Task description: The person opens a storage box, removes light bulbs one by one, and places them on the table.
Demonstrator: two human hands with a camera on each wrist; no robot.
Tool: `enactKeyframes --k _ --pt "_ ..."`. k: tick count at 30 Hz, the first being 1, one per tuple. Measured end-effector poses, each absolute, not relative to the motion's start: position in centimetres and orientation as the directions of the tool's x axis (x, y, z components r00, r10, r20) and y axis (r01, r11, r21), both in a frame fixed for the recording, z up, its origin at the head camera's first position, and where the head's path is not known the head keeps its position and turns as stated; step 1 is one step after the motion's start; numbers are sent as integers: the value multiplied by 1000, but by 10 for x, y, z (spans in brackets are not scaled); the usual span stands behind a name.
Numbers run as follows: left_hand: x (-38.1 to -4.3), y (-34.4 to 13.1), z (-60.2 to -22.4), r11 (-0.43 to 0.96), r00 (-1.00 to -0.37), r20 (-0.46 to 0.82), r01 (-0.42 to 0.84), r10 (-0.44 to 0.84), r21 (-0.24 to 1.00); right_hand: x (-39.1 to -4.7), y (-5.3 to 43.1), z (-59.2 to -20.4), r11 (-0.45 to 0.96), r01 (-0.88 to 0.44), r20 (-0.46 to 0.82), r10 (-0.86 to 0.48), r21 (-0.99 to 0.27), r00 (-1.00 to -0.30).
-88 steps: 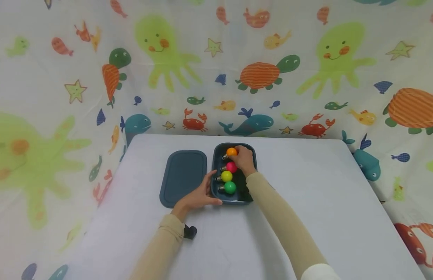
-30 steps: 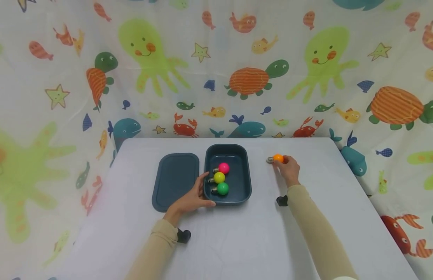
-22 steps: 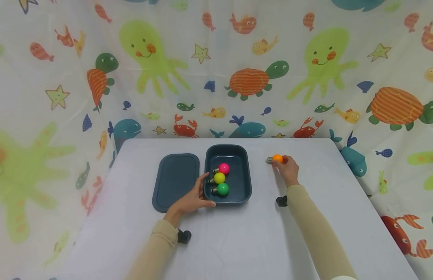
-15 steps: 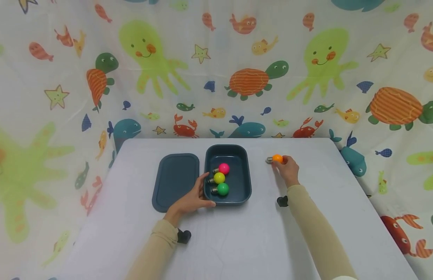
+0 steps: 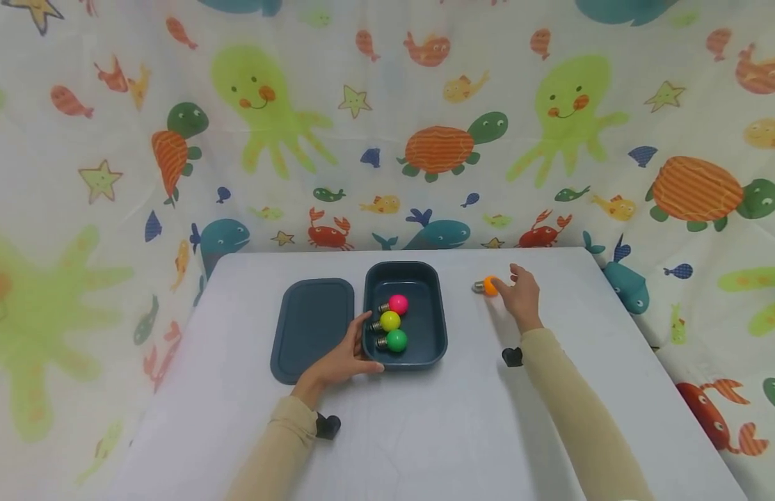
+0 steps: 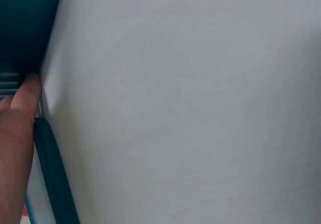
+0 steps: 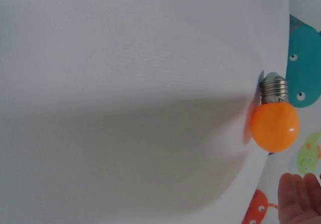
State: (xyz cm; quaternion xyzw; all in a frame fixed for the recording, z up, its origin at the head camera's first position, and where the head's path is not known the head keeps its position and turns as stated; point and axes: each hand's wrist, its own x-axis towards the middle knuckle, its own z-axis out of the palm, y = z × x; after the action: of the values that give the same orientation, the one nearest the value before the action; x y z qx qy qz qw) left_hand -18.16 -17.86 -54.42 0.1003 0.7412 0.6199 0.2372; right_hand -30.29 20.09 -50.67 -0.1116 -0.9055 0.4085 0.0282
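At the table's back right, an orange light bulb (image 5: 490, 286) lies on its side with its metal screw base pointing left. My right hand (image 5: 522, 296) is just right of it, fingers lifted and spread, thumb close to the bulb. In the right wrist view, fingers (image 7: 296, 196) show apart from the bulb (image 7: 275, 127). My left hand (image 5: 337, 360) holds the dark blue box (image 5: 434, 358) at its front left corner, fingers along the left side and thumb at the front. Inside lie a pink bulb (image 5: 398, 304), a yellow bulb (image 5: 390, 321) and a green bulb (image 5: 396, 340).
A flat dark blue lid (image 5: 315, 320) lies on the white table (image 5: 425, 438) left of the box, partly behind my left hand. A curtain (image 5: 375, 132) printed with sea animals hangs behind the table and along its sides.
My right hand has taken the orange bulb out of the box, set it down on the table to the right and let go. My left hand has stayed at the box corner.
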Motion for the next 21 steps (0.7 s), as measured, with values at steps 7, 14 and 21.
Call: enactKeyframes --k 7,14,21 --pt "-181 -178 -545 208 -869 -220 -139 444 968 -304 185 -486 645 89 13 151 -759 -988" --pt "-181 -179 -547 208 -870 -232 -153 435 966 -300 151 -469 627 42 -12 52 -778 -999" --pt "-181 -178 -546 203 -873 -226 -151 432 968 -296 116 -454 622 50 -82 -22 -782 -996"
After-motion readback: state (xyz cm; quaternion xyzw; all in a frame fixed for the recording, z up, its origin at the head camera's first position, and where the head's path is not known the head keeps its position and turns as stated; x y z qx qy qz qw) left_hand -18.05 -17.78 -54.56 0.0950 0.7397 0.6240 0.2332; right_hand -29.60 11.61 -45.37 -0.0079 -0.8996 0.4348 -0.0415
